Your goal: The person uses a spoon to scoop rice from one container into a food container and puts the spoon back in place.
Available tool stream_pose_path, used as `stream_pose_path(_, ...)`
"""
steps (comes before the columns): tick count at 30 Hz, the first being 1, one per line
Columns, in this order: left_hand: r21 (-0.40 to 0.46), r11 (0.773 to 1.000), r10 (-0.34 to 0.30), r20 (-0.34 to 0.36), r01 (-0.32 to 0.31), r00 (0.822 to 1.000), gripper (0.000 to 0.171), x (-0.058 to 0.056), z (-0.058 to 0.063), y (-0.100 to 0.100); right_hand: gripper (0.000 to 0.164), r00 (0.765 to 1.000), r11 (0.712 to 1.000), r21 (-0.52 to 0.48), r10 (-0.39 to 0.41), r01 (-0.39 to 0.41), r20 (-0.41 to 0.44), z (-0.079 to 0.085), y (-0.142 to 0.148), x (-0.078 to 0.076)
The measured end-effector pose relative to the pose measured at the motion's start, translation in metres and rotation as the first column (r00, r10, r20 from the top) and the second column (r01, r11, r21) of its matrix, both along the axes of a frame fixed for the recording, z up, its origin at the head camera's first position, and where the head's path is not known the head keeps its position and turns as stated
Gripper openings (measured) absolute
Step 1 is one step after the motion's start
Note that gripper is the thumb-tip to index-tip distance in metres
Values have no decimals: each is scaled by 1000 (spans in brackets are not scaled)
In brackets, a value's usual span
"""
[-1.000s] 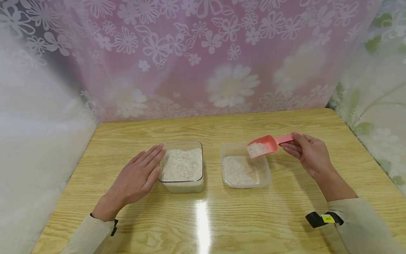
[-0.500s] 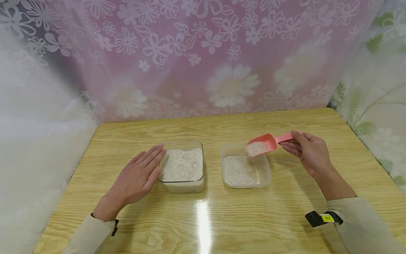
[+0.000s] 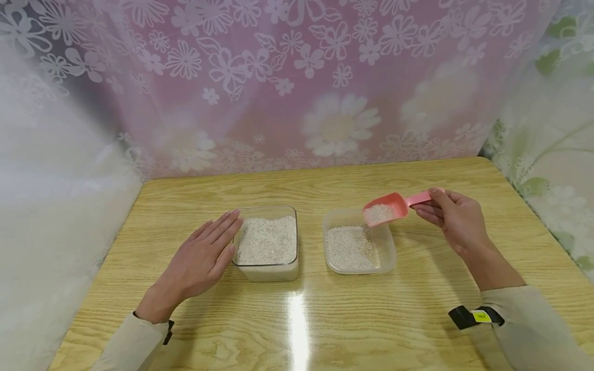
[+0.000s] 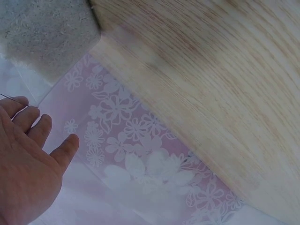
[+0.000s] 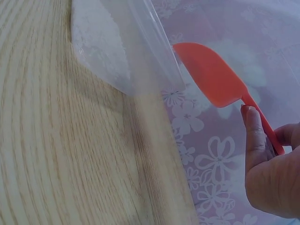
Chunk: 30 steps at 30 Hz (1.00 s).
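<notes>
My right hand (image 3: 459,219) pinches the handle of a pink scoop (image 3: 398,201) between thumb and fingers. White rice (image 3: 379,213) lies in the scoop's bowl, which is tilted over the back right of a translucent plastic container (image 3: 391,257). More rice (image 3: 348,247) is heaped at that container's left side. In the right wrist view the scoop's underside (image 5: 206,72) shows near the container's rim. My left hand (image 3: 199,252), fingers straight, rests against the left rim of a clear dark-rimmed box (image 3: 271,274) nearly full of rice (image 3: 266,241).
Both containers stand side by side on a wood-grain table (image 3: 315,188), a gap between them. Behind the table hangs a pink floral curtain (image 3: 278,118). Pale sheets (image 3: 60,180) enclose the sides. Each wrist has a black strap (image 3: 464,317).
Rice has dropped from the scoop, so the pile in the plastic container has spread to the right. The scoop has shifted slightly up and right. My left hand keeps its place.
</notes>
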<state>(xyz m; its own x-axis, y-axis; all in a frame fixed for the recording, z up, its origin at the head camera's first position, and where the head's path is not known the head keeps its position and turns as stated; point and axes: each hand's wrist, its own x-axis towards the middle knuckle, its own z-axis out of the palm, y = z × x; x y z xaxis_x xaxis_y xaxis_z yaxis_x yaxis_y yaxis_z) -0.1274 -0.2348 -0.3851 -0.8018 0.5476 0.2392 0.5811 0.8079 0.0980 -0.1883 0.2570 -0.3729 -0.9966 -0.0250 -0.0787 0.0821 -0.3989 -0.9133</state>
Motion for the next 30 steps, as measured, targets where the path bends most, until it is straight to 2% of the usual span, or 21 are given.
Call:
stream_pose_path(8,-1,1000,0,2,0,1000,54,0,0,0,18,1000,999,32,-17,17,-6,1,2,0)
stream_pose_path(18,3,1000,1,8,-1,1000,54,0,0,0,24,1000,997,74,-24,25,-10,3,5,-2)
stream_pose_path(26,-3,1000,1,12,-1,1000,54,0,0,0,27,998,975,214,-53,57,-24,7,5,-3)
stream_pose_path(30,-3,1000,-1,9,1,1000,55,0,0,-1,24,998,973,221,-60,63,-19,8,5,-4)
